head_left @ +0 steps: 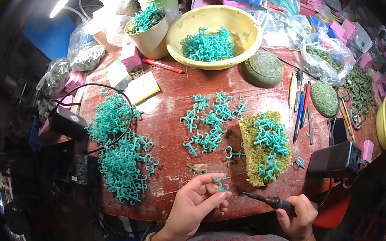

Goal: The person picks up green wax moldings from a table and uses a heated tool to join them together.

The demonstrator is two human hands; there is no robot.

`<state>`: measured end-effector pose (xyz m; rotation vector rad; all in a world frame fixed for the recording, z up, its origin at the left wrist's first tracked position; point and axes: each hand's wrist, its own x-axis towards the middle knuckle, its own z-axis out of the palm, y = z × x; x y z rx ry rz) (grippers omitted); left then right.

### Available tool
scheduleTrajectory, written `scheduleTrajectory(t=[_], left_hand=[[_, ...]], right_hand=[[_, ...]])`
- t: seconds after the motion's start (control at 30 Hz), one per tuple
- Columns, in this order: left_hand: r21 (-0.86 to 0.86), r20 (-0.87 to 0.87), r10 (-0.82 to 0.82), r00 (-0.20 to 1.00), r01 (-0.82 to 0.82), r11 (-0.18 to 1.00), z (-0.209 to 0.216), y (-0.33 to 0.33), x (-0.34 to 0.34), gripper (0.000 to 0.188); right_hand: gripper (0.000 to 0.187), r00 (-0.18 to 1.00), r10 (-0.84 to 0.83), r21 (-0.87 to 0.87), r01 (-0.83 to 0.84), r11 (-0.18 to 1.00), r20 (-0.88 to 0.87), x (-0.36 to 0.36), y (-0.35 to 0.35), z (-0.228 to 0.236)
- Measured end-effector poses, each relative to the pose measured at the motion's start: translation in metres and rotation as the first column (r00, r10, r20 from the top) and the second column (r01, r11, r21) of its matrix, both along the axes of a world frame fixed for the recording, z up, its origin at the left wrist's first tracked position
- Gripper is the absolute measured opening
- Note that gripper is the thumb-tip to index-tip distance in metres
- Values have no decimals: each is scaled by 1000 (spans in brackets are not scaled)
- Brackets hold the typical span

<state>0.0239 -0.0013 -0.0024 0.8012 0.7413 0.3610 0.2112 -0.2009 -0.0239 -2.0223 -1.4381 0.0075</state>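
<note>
My left hand [195, 203], near the table's front edge, pinches a small teal wax piece [220, 182] with curled ends between thumb and fingertips. My right hand [298, 218] grips the black handle of a soldering iron [276, 203], its thin dark tip pointing left toward the teal piece but apart from it. Just beyond the hands lies a mossy green-yellow sponge pad [251, 161] bearing a heap of similar teal pieces [271, 135]. A loose cluster of them [210, 123] is spread on the table to the pad's left, and one lone piece [235, 153] lies between.
Big teal piles [124, 166] cover the left of the red table [176, 184], beside black boxes [67, 123] and a looping cable. A yellow basin [217, 63] stands at the back. Pens [304, 105], green stones [324, 98] and a black power bank [333, 160] lie right.
</note>
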Motion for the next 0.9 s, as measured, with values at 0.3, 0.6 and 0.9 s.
scheduleTrajectory(t=[0.3,0.6,0.9], left_hand=[[-49,-31,-37,999,35,998,4,4,-1,44],[16,-33,-66,997,66,998,3,0,0,43],[77,-16,-86,996,87,993,2,-3,0,41]], right_hand=[[32,975,-112,-65,126,990,191,9,-15,-1],[27,999,7,39,-5,999,-49,-1,9,5],[29,994,81,61,-76,995,-71,-3,16,0]])
